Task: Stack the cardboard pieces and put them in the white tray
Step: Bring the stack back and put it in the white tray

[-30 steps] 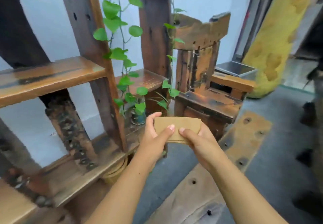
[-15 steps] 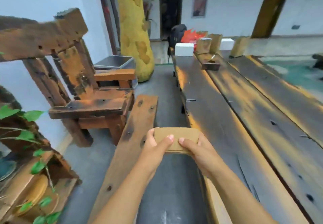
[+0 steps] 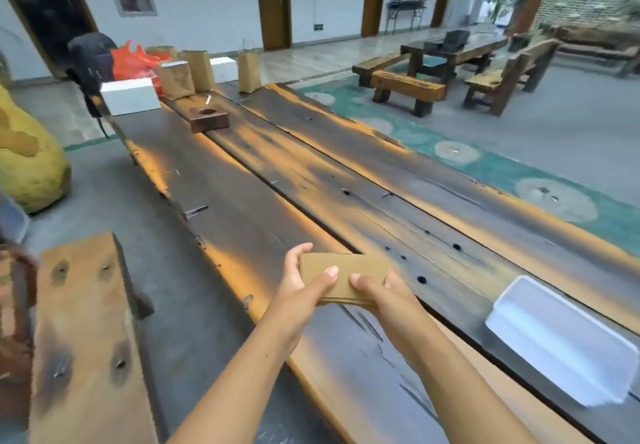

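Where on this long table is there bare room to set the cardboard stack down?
Bare planks run from the hands to the wooden block, and between the cardboard stack and the white tray. The far end is crowded with paper bags and a white box.

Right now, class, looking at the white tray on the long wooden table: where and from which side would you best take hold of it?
Grip the white tray by its raised rim along the near long edge, coming from above on the person's right. It lies flat and open side up, so the thin upstanding wall is probably the easiest part to pinch. Both hands now hold the cardboard stack.
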